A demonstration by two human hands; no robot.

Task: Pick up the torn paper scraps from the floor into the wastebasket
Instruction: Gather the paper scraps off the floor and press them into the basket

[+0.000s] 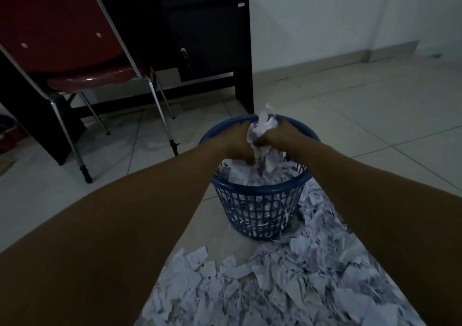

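Note:
A blue plastic mesh wastebasket stands on the tiled floor at mid frame, partly filled with white paper scraps. Over its opening, my left hand and my right hand press together a bunch of torn paper scraps held between them, and some pieces hang down into the basket. A wide heap of torn white scraps covers the floor in front of and to the right of the basket, between my forearms.
A red chair with chrome legs stands at the left. Behind the basket is a dark desk with a locked cabinet door. White wall and light floor tiles extend to the right.

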